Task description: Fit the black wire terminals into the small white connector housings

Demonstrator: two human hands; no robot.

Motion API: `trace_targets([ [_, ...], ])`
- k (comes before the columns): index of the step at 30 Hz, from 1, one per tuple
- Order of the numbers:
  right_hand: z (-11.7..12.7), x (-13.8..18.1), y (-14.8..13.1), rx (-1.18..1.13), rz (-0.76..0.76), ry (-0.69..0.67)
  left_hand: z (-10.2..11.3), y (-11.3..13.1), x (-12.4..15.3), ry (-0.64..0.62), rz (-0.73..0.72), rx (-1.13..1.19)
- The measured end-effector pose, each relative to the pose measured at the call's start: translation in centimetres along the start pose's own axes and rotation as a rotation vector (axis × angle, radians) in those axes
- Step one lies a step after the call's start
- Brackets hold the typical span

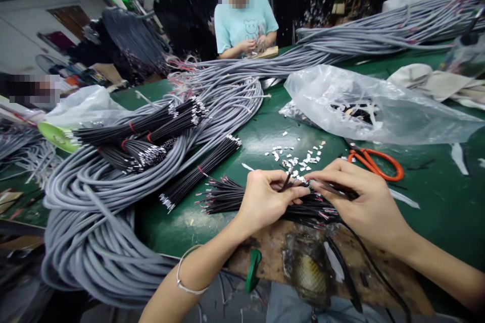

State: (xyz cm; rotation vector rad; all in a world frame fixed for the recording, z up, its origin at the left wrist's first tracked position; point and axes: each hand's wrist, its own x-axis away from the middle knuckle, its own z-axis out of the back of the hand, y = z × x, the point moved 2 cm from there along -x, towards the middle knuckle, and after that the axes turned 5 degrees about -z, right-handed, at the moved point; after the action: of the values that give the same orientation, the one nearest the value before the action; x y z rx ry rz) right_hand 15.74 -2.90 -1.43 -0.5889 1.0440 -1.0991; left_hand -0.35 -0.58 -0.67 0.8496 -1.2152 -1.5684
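My left hand [267,199] is closed in a pinch on a thin black wire [287,180], near its tip. My right hand [364,199] meets it from the right, fingers pinched on the same wire's end. Both hands hover over a loose pile of short black wires [231,197] with red and white ends, lying near the front edge of the green table [265,131]. Small white clips or terminals [299,156] are scattered just beyond my fingers.
Orange-handled scissors [375,162] lie right of my hands. A clear plastic bag [364,108] sits behind them. Thick grey cable coils [98,212] and bundled black wires [151,131] fill the left. A person in a light blue shirt [244,22] works at the far side.
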Motion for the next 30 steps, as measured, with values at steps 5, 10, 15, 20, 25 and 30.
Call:
trace_targets([
  [5, -0.01, 0.11, 0.31, 0.036, 0.029, -0.014, 0.1, -0.04, 0.03, -0.033, -0.043, -0.029],
  [10, 0.01, 0.01, 0.39, 0.046, 0.032, -0.018, 0.14, -0.22, 0.08, -0.058, -0.051, -0.041],
  [15, -0.07, -0.05, 0.39, 0.03, -0.047, -0.05, 0.17, -0.15, 0.22, -0.065, -0.104, -0.143],
  [20, -0.28, -0.29, 0.23, -0.091, -0.231, -0.112, -0.28, -0.12, 0.21, -0.018, -0.132, -0.042],
  [25, -0.41, -0.39, 0.22, -0.125, -0.307, -0.11, -0.75, -0.56, -0.05, -0.015, -0.003, 0.262],
  [30, -0.71, -0.2, 0.55, -0.11, -0.309, -0.072, -0.39, -0.27, -0.3, -0.129, 0.06, 0.293],
])
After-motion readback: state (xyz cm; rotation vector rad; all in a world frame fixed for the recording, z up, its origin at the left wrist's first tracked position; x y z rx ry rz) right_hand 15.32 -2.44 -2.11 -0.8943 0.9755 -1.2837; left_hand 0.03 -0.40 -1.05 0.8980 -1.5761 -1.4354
